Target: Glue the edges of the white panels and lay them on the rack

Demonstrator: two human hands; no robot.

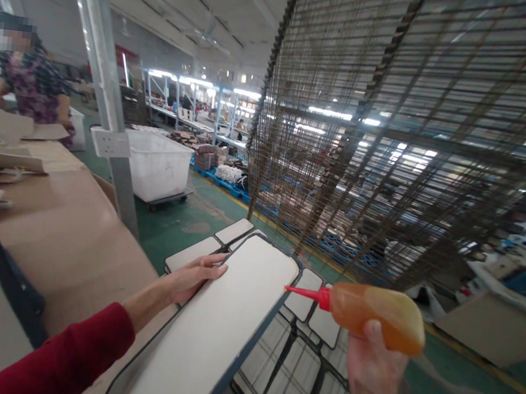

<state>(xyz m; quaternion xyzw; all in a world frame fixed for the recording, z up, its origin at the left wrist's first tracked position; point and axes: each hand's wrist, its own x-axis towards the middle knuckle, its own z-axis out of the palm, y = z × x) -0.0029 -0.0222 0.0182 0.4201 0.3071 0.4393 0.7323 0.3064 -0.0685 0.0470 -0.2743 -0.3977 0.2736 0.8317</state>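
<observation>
In my left hand (196,276) is the left edge of a long off-white panel (237,301) with rounded corners and a dark edging, held at a tilt. The thumb lies on its face and the fingers go beneath. My right hand (377,366) is wrapped round a squeeze bottle (377,312) of amber liquid, probably glue. Its red pointed nozzle (304,293) is at the panel's right edge, near the far corner. Whether the tip touches the edge I cannot tell. Below the panel, several similar dark-edged pale panels (270,348) lie on a rack.
A tall wire rack (348,105) rises ahead and to the right. On the left runs a brown worktable (72,221) with pale cut pieces (4,157). Beyond a metal post (102,48) stands a white wheeled bin (158,167). Another person (35,85) is at the far left.
</observation>
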